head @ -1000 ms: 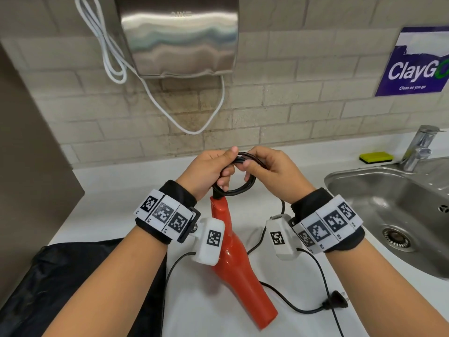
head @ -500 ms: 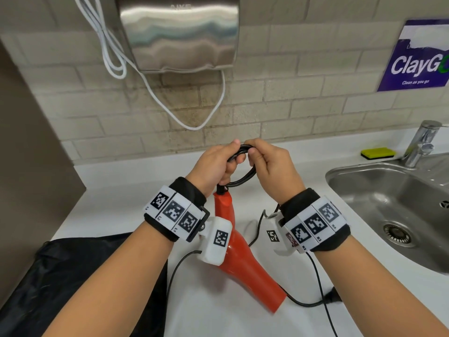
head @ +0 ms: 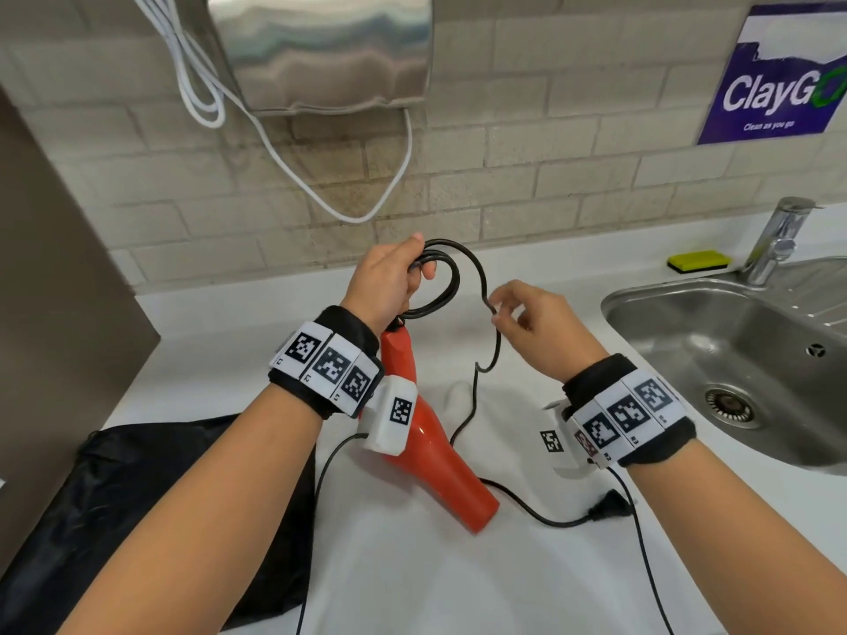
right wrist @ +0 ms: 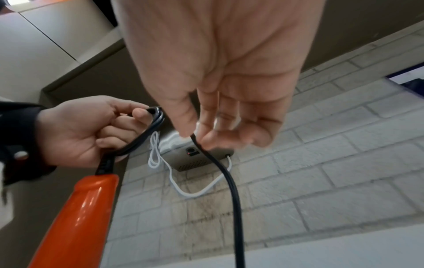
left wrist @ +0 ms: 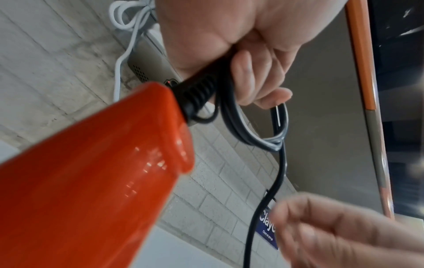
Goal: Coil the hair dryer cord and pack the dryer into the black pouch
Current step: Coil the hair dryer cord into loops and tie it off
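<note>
Our left hand [head: 389, 279] has its grip curled round a few loops of the black cord [head: 442, 281], held above the middle of the white tabletop [head: 412, 566] where the cord leaves the handle of the orange hair dryer [head: 431, 451]. The dryer hangs tilted, nozzle toward the near edge; we cannot tell if it touches the tabletop. Our right hand [head: 527, 323] pinches the loose cord between thumb and fingertips [right wrist: 188, 130], beside the coil. The plug [head: 609, 508] lies near the front edge. The black pouch [head: 137, 520] lies at the near left corner.
</note>
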